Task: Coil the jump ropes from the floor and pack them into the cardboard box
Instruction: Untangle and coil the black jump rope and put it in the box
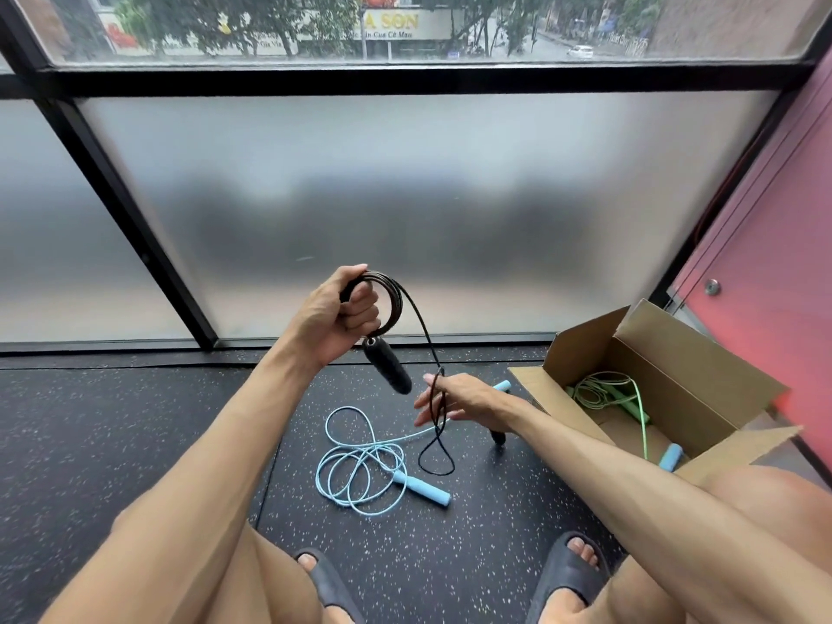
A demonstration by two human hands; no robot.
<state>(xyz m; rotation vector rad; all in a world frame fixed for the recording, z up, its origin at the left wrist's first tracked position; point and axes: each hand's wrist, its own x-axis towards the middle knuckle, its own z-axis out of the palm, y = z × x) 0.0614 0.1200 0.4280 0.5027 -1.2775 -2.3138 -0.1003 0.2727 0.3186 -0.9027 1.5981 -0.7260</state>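
My left hand (346,315) is raised and grips a coil of the black jump rope (391,304); one black handle (388,366) hangs below the fist. The black cord runs down over my right hand (454,398), whose fingers are stretched out with the cord draped across them. A loop of cord dangles beneath to the floor, and the second black handle (497,436) shows under my right wrist. A light blue jump rope (360,470) lies loosely looped on the floor. The open cardboard box (675,394) at right holds a green rope (605,391) and a blue handle (671,457).
I squat on a dark speckled rubber floor (135,421), slippered feet (569,574) at the bottom. A frosted glass wall with black frames (126,209) stands close ahead. A red wall (774,263) lies right behind the box.
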